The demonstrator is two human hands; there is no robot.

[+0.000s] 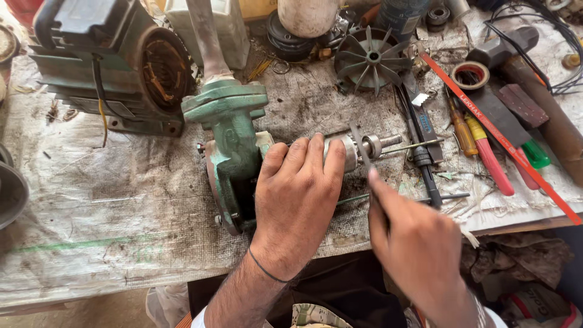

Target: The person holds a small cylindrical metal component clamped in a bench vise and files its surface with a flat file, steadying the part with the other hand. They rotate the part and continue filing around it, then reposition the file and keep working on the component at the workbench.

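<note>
Left hand (297, 194) clamps rotor (349, 152) by tabletop's near edge; right hand (419, 249) pinches thin blade (362, 150); keep blade square, rotor steady.

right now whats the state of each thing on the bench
left hand: gripping the rotor
rotor: lying sideways, shaft end bare
green pump casing: on its side, on the rotor
right hand: holding a thin blade to the shaft
motor housing: open, windings exposed
fan: detached, lying flat

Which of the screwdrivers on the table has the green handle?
The green-handled screwdriver lies farthest right in the row, partly under the long orange strip. Beside it are a pink-handled one and an orange-handled one.
</note>
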